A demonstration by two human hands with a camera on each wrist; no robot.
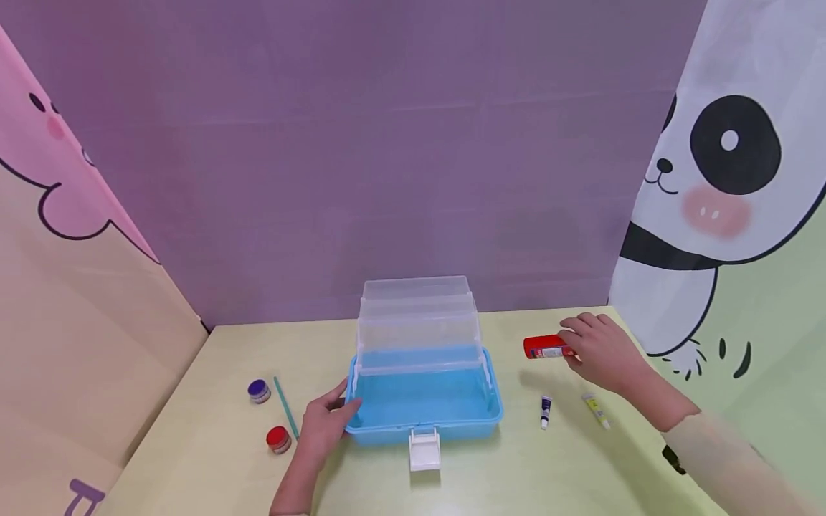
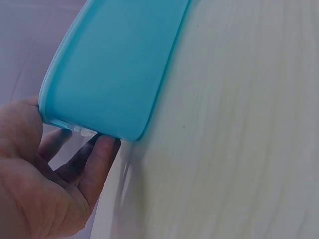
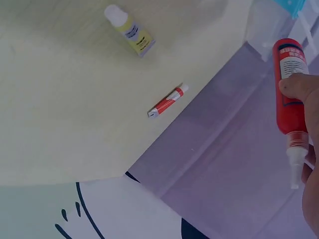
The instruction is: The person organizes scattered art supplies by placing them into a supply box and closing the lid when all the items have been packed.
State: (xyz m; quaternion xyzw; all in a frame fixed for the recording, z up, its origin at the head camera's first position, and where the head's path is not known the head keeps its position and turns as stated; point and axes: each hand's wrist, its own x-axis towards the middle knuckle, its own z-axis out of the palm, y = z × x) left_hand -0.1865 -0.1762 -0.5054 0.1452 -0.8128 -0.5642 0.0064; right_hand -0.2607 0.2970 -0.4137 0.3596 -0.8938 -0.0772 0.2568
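A light blue plastic box (image 1: 413,401) stands on the table, its clear lid (image 1: 416,315) raised at the back and a white latch (image 1: 424,451) hanging at its front. My left hand (image 1: 323,430) grips the box's left wall, thumb over the rim; in the left wrist view the fingertips (image 2: 102,149) meet its outer side. To the right of the box, my right hand (image 1: 603,351) holds a red bottle (image 1: 542,347) on its side above the table. The right wrist view shows its white label and clear-white nozzle (image 3: 296,162), with the thumb across the bottle's body.
Below the right hand lie a dark purple tube (image 1: 546,412) and a yellow tube (image 1: 596,411). A red-and-white tube (image 3: 168,101) lies near the table's back edge. Left of the box are a purple-lidded jar (image 1: 259,391), a red-lidded jar (image 1: 279,439) and a thin green stick (image 1: 286,407).
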